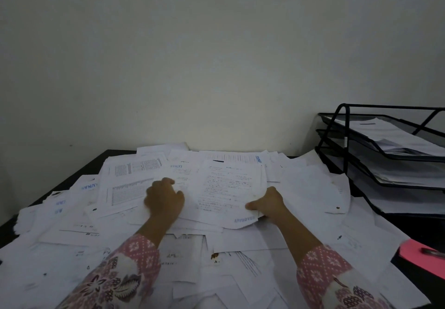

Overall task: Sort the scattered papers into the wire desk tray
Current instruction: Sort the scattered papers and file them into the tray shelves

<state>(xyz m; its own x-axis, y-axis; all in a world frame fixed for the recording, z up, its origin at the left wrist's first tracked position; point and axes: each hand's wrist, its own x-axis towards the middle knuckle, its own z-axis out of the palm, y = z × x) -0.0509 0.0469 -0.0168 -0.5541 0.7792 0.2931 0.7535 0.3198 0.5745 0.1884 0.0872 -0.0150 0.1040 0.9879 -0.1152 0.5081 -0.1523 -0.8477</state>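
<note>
Right hand (pixel 267 204): fingers pinch the printed sheet (pixel 228 188) by its edge, to lift it.
Left hand (pixel 165 200): fingers curled, steadying scattered papers (pixel 72 231) covering the tabletop (pixel 79 164).
Wire desk tray (pixel 385 154): far right, partly filled.

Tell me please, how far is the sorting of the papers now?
Partly done. The wire desk tray already has sheets on its tiers. In hand: the right hand pinches a printed sheet stamped APPROVED, while the left hand rests with curled fingers on the pile beside it. Left: most of the work, since scattered papers cover nearly the whole desk.
</note>
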